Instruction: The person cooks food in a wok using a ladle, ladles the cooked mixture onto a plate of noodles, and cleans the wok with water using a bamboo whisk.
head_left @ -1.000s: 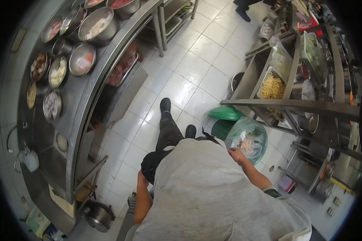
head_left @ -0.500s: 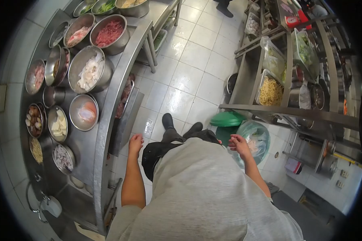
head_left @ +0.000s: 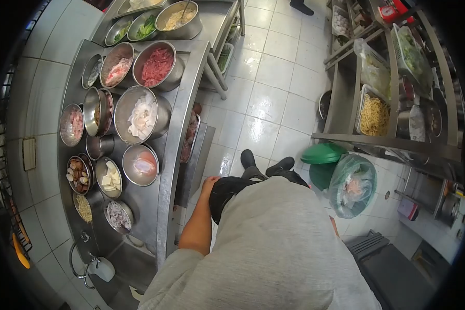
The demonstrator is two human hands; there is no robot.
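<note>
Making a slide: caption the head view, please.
Person in grey shirt, left hand by black cloth, beside a counter of metal bowls.

Grey shirt (head_left: 279, 243), black waist cloth (head_left: 228, 193), green lid (head_left: 323, 153)

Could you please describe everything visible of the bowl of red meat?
The bowl of red meat looks metallic: round, deep, silvery. It stands upright and uncovered on the steel counter, near the aisle-side edge, holding loosely heaped red pieces. Whether its sides touch anything is unclear. The left hand is away from it.
</note>
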